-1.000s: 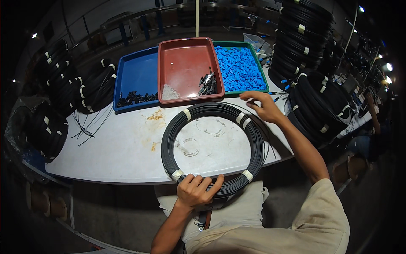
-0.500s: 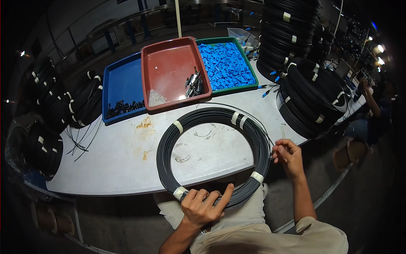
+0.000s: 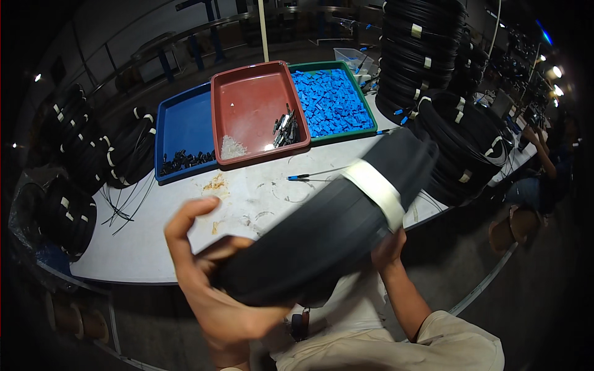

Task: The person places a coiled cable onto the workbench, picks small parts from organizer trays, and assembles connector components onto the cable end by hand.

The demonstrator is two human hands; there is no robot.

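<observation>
A thick coil of black cable (image 3: pixel 309 241), bound with a white tape band (image 3: pixel 376 193), is lifted and tilted above the table's near edge. My left hand (image 3: pixel 226 303) cups the coil's lower left end, slightly blurred, with one finger raised off it. At the coil's right side my right hand (image 3: pixel 390 248) grips from behind and below; its fingers are largely hidden by the coil. Beyond the coil, a thin cable end with a blue connector (image 3: pixel 298 177) sticks out over the white table (image 3: pixel 136 247).
Behind the coil stand a blue tray (image 3: pixel 185 120) with black parts, a red tray (image 3: pixel 250 93) with clear and black pieces, and a green-rimmed tray (image 3: pixel 375 127) of blue pieces. Stacked cable coils (image 3: pixel 417 49) rise at right, more coils (image 3: pixel 127 148) at left. A person (image 3: pixel 544 154) is far right.
The coil has been raised from the table edge and tipped up toward the view. My left hand has shifted left to its end; my right hand has come in from beside it to hold it.
</observation>
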